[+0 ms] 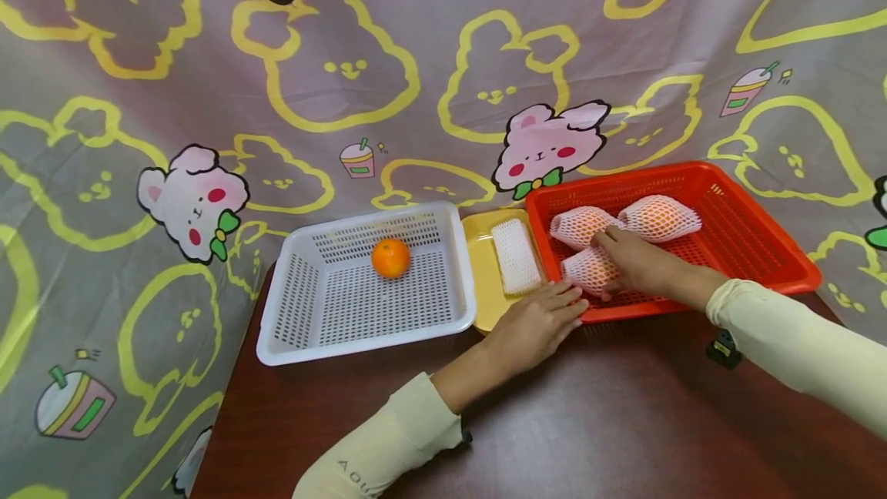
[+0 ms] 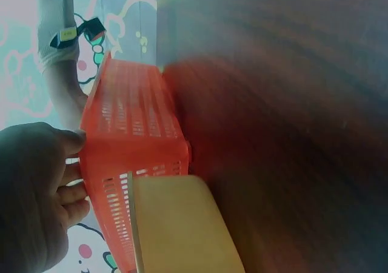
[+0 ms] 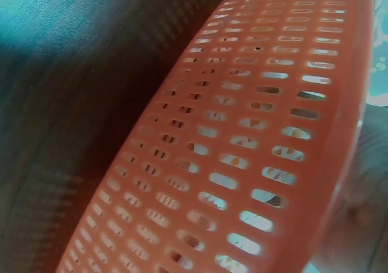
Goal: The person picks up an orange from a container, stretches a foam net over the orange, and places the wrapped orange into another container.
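Note:
Inside the red basket (image 1: 751,283), at its left end, lie three oranges in white foam net sleeves. My right hand (image 1: 640,264) reaches over the front wall and grips the nearest netted orange (image 1: 589,269). Beside it are a back-left netted orange (image 1: 582,223) and a back-right netted orange (image 1: 658,218). My left hand (image 1: 533,326) lies at the basket's front left corner, its fingertips on the rim. In the left wrist view, the left hand (image 2: 36,188) touches the red basket's rim (image 2: 85,155). The basket wall (image 3: 212,139) hides most of my right hand in the right wrist view.
A yellow tray (image 1: 488,276) with white foam net sleeves (image 1: 516,256) stands between the red basket and a white basket (image 1: 367,346). One bare orange (image 1: 391,259) sits in the white basket. Behind them hangs a patterned cloth (image 1: 430,60); all stand on a dark wooden table (image 1: 589,414).

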`<action>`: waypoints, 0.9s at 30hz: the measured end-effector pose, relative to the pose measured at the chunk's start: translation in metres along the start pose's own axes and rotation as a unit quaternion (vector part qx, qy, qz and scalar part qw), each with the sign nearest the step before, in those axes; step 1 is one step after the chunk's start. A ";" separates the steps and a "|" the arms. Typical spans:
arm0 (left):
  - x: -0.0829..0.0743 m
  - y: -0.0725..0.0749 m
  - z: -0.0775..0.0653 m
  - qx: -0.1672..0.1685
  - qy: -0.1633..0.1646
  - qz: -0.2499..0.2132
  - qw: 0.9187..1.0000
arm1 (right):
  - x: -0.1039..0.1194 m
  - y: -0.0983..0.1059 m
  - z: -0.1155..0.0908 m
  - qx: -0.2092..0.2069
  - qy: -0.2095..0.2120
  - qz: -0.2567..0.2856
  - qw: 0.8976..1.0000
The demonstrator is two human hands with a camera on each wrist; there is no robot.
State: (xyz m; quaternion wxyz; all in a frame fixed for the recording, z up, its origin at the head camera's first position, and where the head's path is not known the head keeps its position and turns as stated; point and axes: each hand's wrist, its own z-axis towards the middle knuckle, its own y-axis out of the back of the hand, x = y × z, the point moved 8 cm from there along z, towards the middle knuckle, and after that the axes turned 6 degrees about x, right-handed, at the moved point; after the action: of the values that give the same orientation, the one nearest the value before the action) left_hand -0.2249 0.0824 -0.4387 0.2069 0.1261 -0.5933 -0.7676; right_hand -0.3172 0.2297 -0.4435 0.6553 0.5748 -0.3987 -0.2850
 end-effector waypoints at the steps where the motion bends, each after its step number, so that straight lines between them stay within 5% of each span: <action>1: 0.000 0.000 -0.002 0.002 0.004 0.006 1.000 | 0.001 0.000 0.001 0.003 -0.002 0.000 1.000; 6: 0.008 0.012 -0.022 -0.012 0.052 -0.001 0.999 | 0.010 0.004 0.005 0.023 -0.021 -0.004 1.000; 12: 0.051 0.051 -0.068 -0.047 0.172 -0.075 0.981 | 0.029 0.022 0.019 0.045 -0.050 -0.025 0.997; 20: 0.098 0.078 -0.166 -0.074 0.323 -0.096 0.939 | 0.101 0.048 0.075 -0.021 0.084 -0.049 0.995; 27: 0.105 0.088 -0.247 -0.071 0.412 -0.008 0.908 | 0.165 0.041 0.155 0.053 0.111 0.003 0.992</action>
State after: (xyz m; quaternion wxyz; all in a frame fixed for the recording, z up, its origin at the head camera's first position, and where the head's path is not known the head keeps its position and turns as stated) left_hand -0.1939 -0.1974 -0.4135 0.4352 0.4206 -0.3982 -0.6893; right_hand -0.3662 0.0179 -0.3682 0.6649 0.6355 -0.3400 -0.1960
